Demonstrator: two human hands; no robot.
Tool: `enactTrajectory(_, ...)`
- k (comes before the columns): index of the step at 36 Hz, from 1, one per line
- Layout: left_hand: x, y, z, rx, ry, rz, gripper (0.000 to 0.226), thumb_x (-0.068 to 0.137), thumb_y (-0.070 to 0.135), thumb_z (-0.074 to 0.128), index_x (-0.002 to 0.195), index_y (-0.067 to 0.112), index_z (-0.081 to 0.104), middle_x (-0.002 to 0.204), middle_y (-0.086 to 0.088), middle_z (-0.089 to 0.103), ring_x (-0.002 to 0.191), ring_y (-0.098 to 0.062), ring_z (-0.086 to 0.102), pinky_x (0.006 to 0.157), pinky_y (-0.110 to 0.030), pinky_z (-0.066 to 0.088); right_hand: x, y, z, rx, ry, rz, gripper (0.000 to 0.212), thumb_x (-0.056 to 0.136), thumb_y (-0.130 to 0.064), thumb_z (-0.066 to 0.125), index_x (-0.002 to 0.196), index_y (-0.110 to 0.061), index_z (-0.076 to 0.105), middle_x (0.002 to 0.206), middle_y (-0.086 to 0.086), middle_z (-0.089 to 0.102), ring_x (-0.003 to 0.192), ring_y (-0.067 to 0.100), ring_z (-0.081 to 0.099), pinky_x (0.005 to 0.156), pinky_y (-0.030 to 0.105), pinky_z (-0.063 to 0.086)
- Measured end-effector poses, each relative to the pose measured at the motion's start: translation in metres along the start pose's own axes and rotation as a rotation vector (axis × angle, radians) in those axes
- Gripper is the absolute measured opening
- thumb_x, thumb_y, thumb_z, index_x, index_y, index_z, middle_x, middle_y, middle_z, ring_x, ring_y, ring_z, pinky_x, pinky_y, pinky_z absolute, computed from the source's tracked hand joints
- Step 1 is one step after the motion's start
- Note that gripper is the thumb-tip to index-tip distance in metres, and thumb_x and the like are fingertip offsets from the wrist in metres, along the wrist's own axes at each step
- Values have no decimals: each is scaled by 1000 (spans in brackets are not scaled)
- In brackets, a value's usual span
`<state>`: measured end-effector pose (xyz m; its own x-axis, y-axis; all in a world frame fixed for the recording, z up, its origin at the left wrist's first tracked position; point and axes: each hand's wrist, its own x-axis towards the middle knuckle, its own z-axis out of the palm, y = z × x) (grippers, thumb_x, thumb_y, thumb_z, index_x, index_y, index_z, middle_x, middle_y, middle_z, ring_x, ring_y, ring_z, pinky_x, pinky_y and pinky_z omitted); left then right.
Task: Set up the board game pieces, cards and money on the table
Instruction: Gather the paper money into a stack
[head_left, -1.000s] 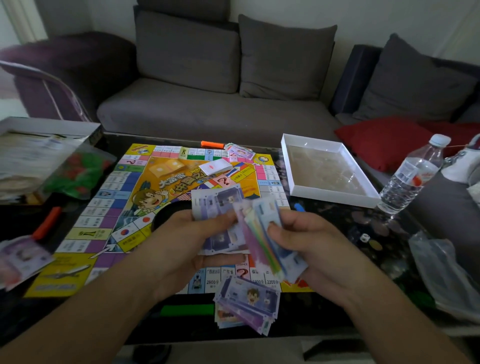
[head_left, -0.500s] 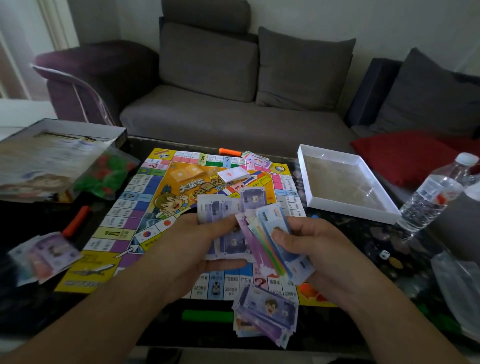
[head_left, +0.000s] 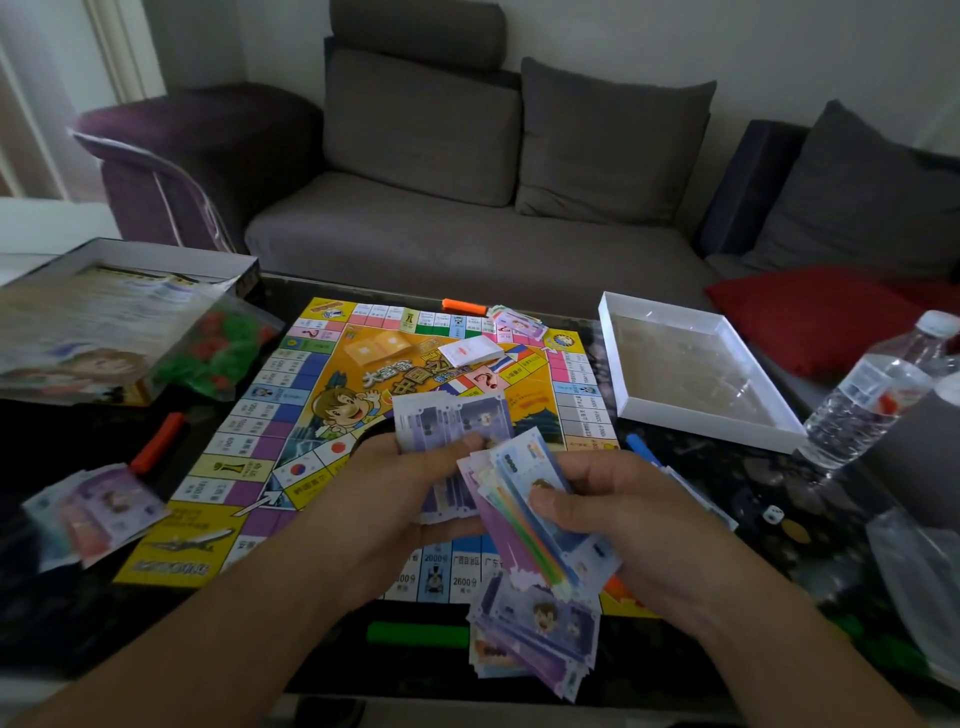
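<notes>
A colourful game board (head_left: 291, 415) lies open on the dark table. Above its near edge my left hand (head_left: 395, 499) holds a few purple play-money notes (head_left: 457, 421), thumb pressed on top. My right hand (head_left: 623, 525) grips a fanned stack of mixed notes (head_left: 524, 519). A pile of purple notes (head_left: 535, 639) lies at the table's near edge below my hands. Another money pile (head_left: 98, 509) sits at the left, a third (head_left: 519, 325) at the board's far edge. A white card deck (head_left: 472, 351) rests on the board.
An open game box with a leaflet (head_left: 104, 312) and a bag of red and green pieces (head_left: 218, 353) stand far left. A white box lid (head_left: 696, 364) and water bottle (head_left: 878, 395) are at right. Orange (head_left: 156, 441), green (head_left: 415, 634) and blue (head_left: 641, 449) markers and a die (head_left: 772, 514) lie around.
The view has shifted, so the board and boxes appear further right in the frame. My hands keep holding the notes in much the same pose above the board's near edge.
</notes>
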<state>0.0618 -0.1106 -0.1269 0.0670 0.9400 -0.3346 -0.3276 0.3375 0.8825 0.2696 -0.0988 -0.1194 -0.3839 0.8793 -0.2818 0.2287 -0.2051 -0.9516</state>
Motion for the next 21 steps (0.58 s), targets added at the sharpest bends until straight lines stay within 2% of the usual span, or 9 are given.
enactTrajectory(3, -1, 3, 0, -40, -12, 6, 13, 89, 19, 71, 98, 16, 78, 95, -10, 81, 83, -29, 79, 69, -48, 66, -1, -2, -1, 29, 20, 1, 25, 101, -11, 61, 120, -10, 77, 111, 11, 80, 99, 32, 77, 85, 41, 61)
enactTrajectory(7, -1, 5, 0, -61, -27, 10, 12, 82, 19, 73, 92, 18, 80, 94, -12, 81, 81, -33, 79, 70, -52, 65, -2, -4, -2, 62, 55, -1, 25, 101, -9, 61, 120, -7, 77, 110, 13, 79, 97, 33, 77, 77, 35, 60)
enactTrajectory(10, 1, 6, -1, -68, 3, -6, 12, 94, 15, 70, 102, 16, 78, 95, -12, 81, 83, -36, 79, 67, -52, 66, -3, -6, -3, 83, 68, -8, 24, 100, -8, 61, 118, -7, 78, 108, 14, 80, 95, 33, 77, 76, 34, 61)
enactTrajectory(13, 3, 5, -5, -43, 4, 4, 20, 96, 13, 68, 114, 12, 76, 104, -13, 80, 90, -37, 78, 69, -51, 66, -4, -7, -4, 109, 77, -4, 25, 101, -8, 61, 119, -6, 77, 108, 16, 79, 96, 36, 77, 77, 38, 62)
enactTrajectory(17, 2, 3, -5, -4, 10, 42, 18, 94, 14, 71, 110, 14, 77, 102, -12, 81, 87, -34, 79, 63, -42, 65, -4, -7, -4, 93, 78, -5, 24, 101, -9, 61, 118, -7, 78, 108, 16, 79, 97, 35, 77, 78, 38, 62)
enactTrajectory(21, 2, 2, -4, 17, 13, 62, 19, 93, 15, 72, 111, 16, 78, 103, -10, 81, 89, -33, 79, 66, -45, 66, -4, -7, -3, 67, 69, -9, 24, 100, -9, 62, 118, -7, 78, 108, 13, 80, 95, 31, 78, 75, 30, 60)
